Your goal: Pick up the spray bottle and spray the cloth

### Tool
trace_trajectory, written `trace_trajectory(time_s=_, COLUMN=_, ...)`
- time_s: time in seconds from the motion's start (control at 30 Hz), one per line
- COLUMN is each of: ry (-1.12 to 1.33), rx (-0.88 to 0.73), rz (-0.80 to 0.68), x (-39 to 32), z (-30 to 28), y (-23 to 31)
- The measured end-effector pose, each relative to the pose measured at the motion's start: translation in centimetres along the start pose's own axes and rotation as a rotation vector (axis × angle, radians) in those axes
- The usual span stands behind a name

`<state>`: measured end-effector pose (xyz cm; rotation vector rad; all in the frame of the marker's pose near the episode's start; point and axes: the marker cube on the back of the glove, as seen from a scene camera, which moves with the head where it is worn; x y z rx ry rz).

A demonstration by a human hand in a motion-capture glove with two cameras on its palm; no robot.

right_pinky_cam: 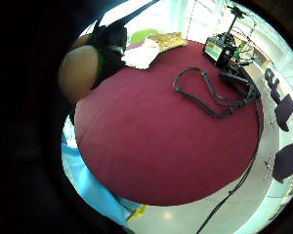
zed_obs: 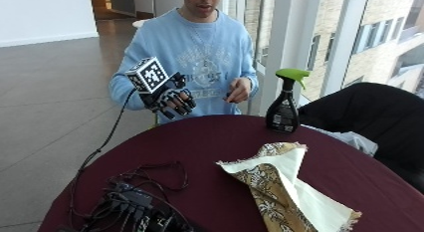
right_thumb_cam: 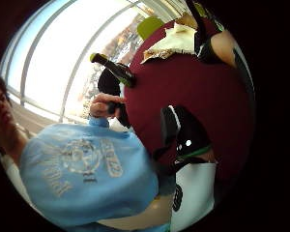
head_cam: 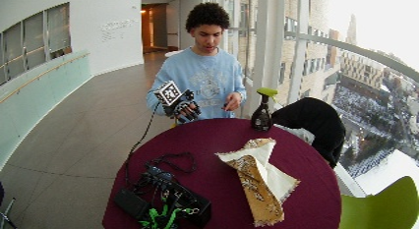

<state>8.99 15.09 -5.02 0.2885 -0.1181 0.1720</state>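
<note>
A dark spray bottle (zed_obs: 283, 110) with a green trigger head stands upright on the maroon round table (zed_obs: 212, 162), at the edge nearest the person. A cream and brown patterned cloth (zed_obs: 281, 187) lies crumpled on the table in front of it. My gloved right hand (zed_obs: 173, 100) hovers above the table's edge, well to the side of the bottle, with fingers loosely curled and holding nothing. In the thumb side palm view the bottle (right_thumb_cam: 113, 69) and cloth (right_thumb_cam: 171, 42) show beyond the person's bare hand (right_thumb_cam: 105, 105). The wide outside view shows the bottle (head_cam: 261, 113), cloth (head_cam: 258, 177) and hand (head_cam: 184, 108).
A black box with tangled cables (zed_obs: 136, 204) sits on the table's near side. A black jacket over a chair (zed_obs: 371, 120) stands beside the bottle. A green chair (head_cam: 379, 207) is by the window. The person's bare hand (zed_obs: 237, 90) is raised at chest height.
</note>
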Motion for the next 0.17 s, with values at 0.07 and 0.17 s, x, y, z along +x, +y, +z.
trace_trajectory(time_s=0.07, ry=0.012, rx=-0.006, rz=-0.007, x=-0.18, z=0.12, y=0.00)
trace_trajectory(time_s=0.17, ry=0.029, rx=-0.009, rz=-0.029, x=-0.21, z=0.18, y=-0.24)
